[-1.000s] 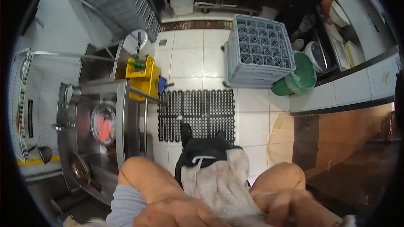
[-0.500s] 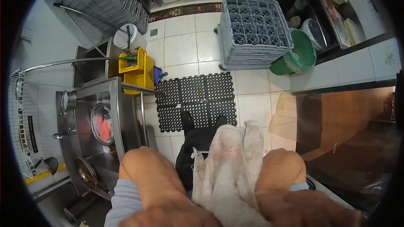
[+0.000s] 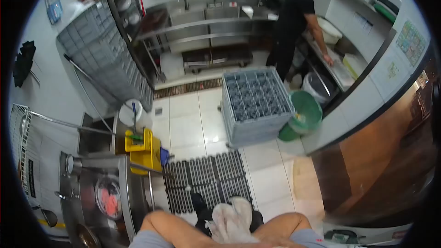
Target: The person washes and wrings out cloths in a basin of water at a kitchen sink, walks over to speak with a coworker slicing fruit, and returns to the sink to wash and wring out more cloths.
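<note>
A white terry towel point(image 3: 229, 222) hangs in front of my body, above my dark trousers and shoes. My left hand point(image 3: 202, 243) and my right hand point(image 3: 274, 242) hold it from either side at the bottom edge of the view. Their fingers are mostly cut off there. Both elbows are bent outward. Pinkish stains showed on the fabric a moment ago; they are hard to make out now. To my left, a round bowl point(image 3: 109, 197) with pink-red stuff inside sits in the steel sink point(image 3: 87, 177).
Ahead lies a black rubber mat point(image 3: 209, 179). Beyond it are a stack of grey glass racks point(image 3: 257, 105), a green bin point(image 3: 305, 112) and a yellow mop bucket point(image 3: 146, 154). A person in black point(image 3: 294, 23) stands at the right counter, one hand on it.
My view has tilted up, bringing in the back sinks and more of the co-worker. The towel and my hands now sit lower in view, and the towel looks more bunched.
</note>
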Demonstrator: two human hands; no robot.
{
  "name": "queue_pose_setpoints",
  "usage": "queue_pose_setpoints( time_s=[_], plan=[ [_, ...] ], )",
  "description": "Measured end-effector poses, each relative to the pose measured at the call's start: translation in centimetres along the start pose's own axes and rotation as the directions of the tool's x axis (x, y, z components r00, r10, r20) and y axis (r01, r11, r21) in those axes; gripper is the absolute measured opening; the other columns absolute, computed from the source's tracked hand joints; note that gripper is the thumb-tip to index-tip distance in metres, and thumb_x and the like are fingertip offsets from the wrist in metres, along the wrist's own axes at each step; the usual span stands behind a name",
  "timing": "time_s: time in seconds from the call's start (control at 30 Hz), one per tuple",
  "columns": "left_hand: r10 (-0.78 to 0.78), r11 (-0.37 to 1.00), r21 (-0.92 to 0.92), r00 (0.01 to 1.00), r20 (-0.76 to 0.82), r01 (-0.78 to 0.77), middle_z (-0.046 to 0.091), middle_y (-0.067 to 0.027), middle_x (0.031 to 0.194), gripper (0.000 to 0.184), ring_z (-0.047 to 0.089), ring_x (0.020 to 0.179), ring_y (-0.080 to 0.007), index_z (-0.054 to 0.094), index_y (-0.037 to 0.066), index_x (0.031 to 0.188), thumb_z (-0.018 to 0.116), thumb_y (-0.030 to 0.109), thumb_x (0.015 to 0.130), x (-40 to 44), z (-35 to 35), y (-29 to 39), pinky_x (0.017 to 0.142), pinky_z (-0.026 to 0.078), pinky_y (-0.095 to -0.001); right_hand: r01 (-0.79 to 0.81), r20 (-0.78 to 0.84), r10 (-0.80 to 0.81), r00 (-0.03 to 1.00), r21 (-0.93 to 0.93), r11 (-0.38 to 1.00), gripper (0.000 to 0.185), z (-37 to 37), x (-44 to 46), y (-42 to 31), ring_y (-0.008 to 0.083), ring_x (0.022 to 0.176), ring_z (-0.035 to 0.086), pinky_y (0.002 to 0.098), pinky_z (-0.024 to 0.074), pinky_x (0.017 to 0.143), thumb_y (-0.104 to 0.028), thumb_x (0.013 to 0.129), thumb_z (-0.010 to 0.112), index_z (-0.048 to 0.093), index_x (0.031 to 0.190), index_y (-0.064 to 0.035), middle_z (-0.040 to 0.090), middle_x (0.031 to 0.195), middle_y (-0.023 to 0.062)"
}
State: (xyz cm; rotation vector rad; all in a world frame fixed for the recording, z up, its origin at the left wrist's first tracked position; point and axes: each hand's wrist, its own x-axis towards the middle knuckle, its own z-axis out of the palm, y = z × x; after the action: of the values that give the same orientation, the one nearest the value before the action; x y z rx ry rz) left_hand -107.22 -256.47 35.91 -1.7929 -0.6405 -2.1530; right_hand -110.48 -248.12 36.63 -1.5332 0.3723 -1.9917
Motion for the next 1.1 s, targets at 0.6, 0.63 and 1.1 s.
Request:
queue_pose_setpoints(
  time_s=[0.6, 0.63, 1.1],
  plan=[
    [0.03, 0.766, -0.613, 0.963, -0.268, -0.195, 0.049, -0.0143, 0.101, 0.035, 0.059, 0.076, -0.019, 0.049, -0.004, 0.114, 0.056, 0.01, 0.082, 0.5, 1.7, -0.3, 0.061, 0.051, -0.0231, 0.09, 0.082, -0.086, 0.993, -0.042, 0.995, 0.039, -2.2, -0.7, -1.7, 0.0236, 0.099, 0.052, 0.0348, 0.0402, 0.085, -0.037, 0.088, 0.043, 0.052, 0.116, -0.0105, 0.057, 0.109, 0.0089],
    [-0.026, 0.709, -0.66, 0.927, -0.374, -0.246, 0.06, -0.0134, 0.086, 0.032, 0.059, 0.067, -0.0156, 0.053, -0.007, 0.108, 0.059, 0.005, 0.079, 0.2, 2.0, 0.1, 0.059, 0.05, -0.0233, 0.074, 0.093, -0.07, 0.993, -0.042, 0.996, 0.039, -2.3, -0.7, -1.7, 0.0237, 0.1, 0.052, 0.0349, 0.0401, 0.085, -0.037, 0.088, 0.043, 0.052, 0.116, -0.0105, 0.057, 0.109, 0.0089],
    [0.22, 0.972, 0.056, 0.967, 0.13, -0.228, 0.058, -0.0144, 0.087, 0.027, 0.057, 0.068, -0.0177, 0.056, -0.006, 0.098, 0.062, 0.008, 0.076, -2.0, -5.2, -1.3, 0.054, 0.048, -0.027, -0.027, 0.021, 0.029, 0.999, -0.061, 0.998, 0.042, -1.8, 0.6, -1.3, 0.0249, 0.103, 0.051, 0.0361, 0.0392, 0.089, -0.038, 0.086, 0.047, 0.05, 0.118, -0.0104, 0.057, 0.11, 0.0088]
  ],
)
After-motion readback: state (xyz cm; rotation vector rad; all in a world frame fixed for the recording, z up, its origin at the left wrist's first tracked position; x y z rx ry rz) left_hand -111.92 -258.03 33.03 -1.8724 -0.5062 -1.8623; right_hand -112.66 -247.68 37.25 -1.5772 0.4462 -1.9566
